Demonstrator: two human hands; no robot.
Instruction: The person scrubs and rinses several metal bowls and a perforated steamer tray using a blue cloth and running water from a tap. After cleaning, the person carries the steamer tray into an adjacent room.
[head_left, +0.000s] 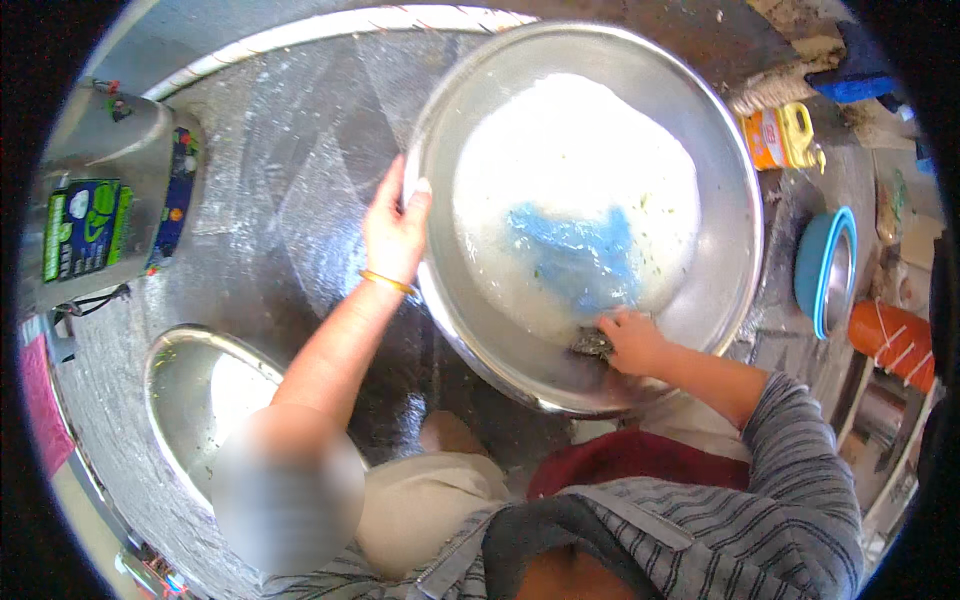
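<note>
A large round stainless steel basin (720, 247) is in front of me, with cloudy white water (570, 165) and small green bits in it. My left hand (397, 229) grips the basin's left rim, thumb on top, a yellow bangle (386, 282) at the wrist. Low inside the basin, on the near wall, my right hand (634, 343) holds a dark scourer (591, 343), probably steel wool, partly covered by the fingers. A blue patch (577, 247) shows in the water; I cannot tell whether it is a cloth or a reflection.
A second metal basin (169, 397) rests at lower left, partly behind my left arm. Farther left stands a metal appliance (150, 202) with printed labels. To the right are a yellow oil jug (795, 135), a blue tub (811, 262) and an orange cylinder (889, 337). Wet floor (315, 202) surrounds the basin.
</note>
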